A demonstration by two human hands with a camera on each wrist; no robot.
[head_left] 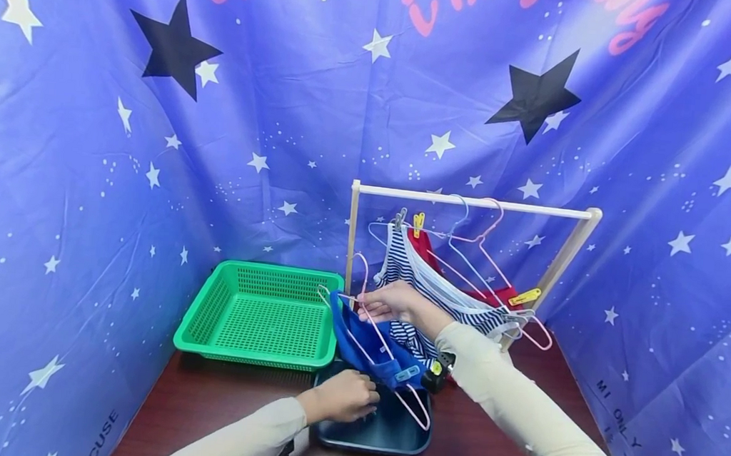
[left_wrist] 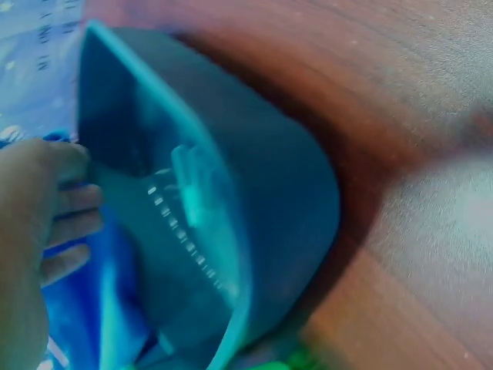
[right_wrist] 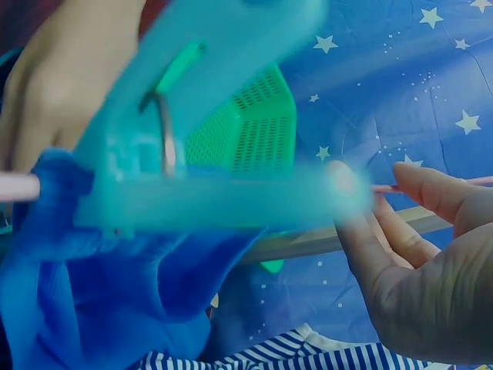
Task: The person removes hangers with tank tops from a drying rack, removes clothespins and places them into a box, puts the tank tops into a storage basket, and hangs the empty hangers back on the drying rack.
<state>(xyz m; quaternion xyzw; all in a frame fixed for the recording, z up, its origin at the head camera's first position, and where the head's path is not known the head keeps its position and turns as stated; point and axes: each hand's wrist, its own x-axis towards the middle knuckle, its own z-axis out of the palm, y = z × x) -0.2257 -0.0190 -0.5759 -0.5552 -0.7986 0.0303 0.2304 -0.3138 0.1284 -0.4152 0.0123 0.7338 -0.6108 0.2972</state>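
At left centre, the green basket (head_left: 255,323) is open-topped and accessible from above. At lower left, a strip of table (head_left: 207,396) forms a passage between the basket and the left sleeve (head_left: 246,430). At lower centre, the left hand (head_left: 344,396) and the blue garment (head_left: 369,340) on its pink hanger (head_left: 379,333) obstruct the upper part of the dark tray (head_left: 384,433); the lower part admits entry. At right centre, the striped shirt (head_left: 422,282) blocks passage beneath the rack's bar (head_left: 534,210). The right sleeve (head_left: 532,406) bars the lower right.
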